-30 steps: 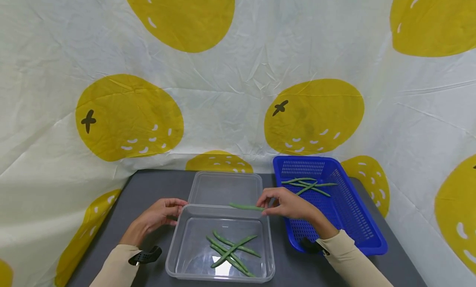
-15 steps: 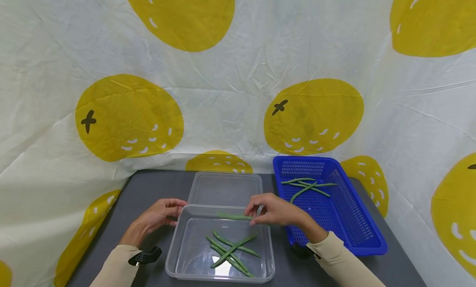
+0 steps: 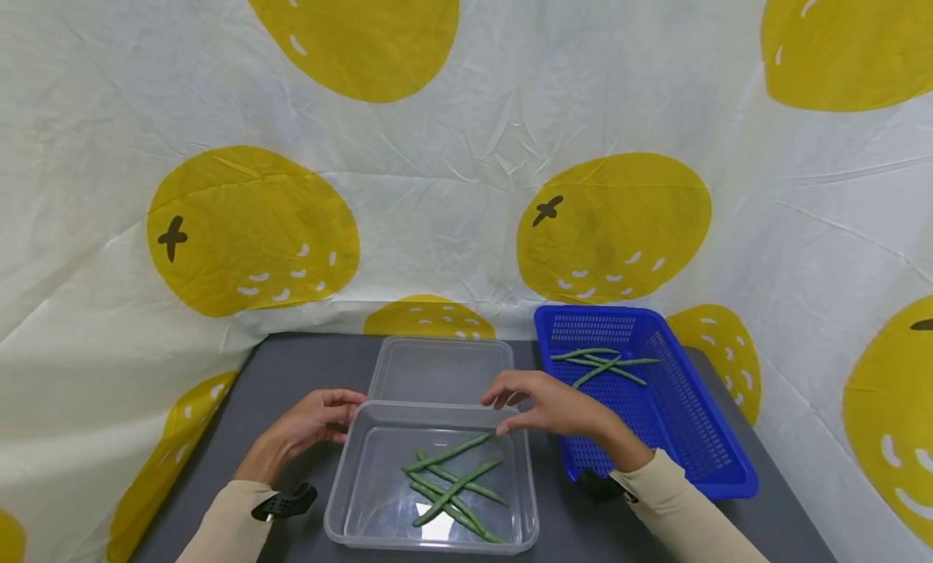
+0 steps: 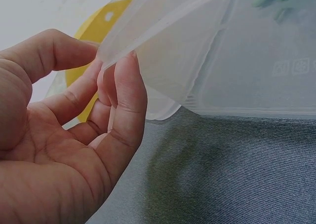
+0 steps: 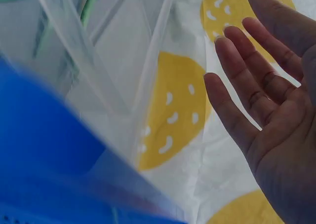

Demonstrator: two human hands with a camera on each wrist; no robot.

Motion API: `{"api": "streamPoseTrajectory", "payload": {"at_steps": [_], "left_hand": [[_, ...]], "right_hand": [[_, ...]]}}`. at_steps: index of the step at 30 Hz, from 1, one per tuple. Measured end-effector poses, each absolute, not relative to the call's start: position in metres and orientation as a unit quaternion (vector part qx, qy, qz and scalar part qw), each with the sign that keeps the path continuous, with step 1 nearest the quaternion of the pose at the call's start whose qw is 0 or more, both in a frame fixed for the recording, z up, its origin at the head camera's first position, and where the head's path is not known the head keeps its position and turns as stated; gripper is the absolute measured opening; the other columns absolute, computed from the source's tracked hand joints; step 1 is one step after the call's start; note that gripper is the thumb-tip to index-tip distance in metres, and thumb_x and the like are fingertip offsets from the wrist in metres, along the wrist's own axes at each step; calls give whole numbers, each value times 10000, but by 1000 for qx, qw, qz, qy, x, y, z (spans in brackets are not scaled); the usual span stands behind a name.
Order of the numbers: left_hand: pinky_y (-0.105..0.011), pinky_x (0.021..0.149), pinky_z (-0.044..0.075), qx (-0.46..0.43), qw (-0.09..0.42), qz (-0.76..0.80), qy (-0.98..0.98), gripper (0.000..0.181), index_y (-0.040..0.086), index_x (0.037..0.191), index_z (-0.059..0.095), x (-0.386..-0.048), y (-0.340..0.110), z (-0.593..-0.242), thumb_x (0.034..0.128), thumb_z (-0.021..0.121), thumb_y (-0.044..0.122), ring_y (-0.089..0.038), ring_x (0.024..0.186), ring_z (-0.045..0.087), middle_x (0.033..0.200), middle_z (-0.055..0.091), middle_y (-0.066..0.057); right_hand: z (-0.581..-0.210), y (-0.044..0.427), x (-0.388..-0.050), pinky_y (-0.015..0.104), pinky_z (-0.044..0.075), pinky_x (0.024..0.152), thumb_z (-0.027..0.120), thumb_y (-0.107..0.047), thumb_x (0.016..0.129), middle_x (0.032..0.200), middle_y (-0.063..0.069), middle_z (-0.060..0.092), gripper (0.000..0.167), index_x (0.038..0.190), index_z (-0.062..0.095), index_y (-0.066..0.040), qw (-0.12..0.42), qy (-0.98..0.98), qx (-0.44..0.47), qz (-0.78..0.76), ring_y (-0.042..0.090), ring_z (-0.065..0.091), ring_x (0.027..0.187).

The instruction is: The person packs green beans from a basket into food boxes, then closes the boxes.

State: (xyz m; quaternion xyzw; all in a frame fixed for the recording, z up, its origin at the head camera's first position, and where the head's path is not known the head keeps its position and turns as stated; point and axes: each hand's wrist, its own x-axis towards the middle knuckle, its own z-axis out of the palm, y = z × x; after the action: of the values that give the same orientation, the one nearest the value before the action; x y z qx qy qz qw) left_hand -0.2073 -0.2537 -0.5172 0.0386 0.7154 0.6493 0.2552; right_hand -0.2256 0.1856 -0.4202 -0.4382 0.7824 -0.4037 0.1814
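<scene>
Head | left fingers [image 4: 129,100] pinch clear plastic box [image 3: 379,482] | right fingers [image 5: 240,77] loosely spread | slender beans [image 3: 457,492] inside

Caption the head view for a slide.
Left hand holds a clear container by the rim; right hand hovers empty near the green beans inside.

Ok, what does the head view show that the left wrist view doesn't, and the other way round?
Only the head view shows the right hand and the blue basket. Only the left wrist view makes out square-framed symbols on the clear container and the fine texture of the dark table. Both show the left hand at the container's rim, and green beans.
</scene>
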Motion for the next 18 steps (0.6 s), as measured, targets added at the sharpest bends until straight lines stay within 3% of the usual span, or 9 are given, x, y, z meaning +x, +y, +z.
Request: {"api": "streamPoseTrajectory", "payload": {"at_steps": [4,10,18], "left_hand": [[-377,776,573,36,256,650,714,451,-92,1379,536,-207,-254,-517,1023,606,176,-192,944,641,1148,678,-138],[-374,775,575,37,256,650,715,466,-101,1390,520,-207,-254,-515,1028,599,181,-196,948,641,1170,670,-162],[-377,781,577,37,258,652,712,458,-97,1388,524,-208,-253,-517,1025,596,172,-197,959,651,1214,669,-165]], "right_hand": [[-421,199,-233,379,539,953,732,-245,938,1213,33,678,324,1253,669,-198,177,793,-428,-396,294,648,1136],[-419,220,-244,378,553,915,734,-217,936,1159,-51,687,279,1210,687,-218,155,818,-396,-388,206,663,1109],[-425,248,-260,298,566,816,731,-154,937,1015,-6,715,156,1092,711,-166,132,857,-305,-394,184,690,944]]}}
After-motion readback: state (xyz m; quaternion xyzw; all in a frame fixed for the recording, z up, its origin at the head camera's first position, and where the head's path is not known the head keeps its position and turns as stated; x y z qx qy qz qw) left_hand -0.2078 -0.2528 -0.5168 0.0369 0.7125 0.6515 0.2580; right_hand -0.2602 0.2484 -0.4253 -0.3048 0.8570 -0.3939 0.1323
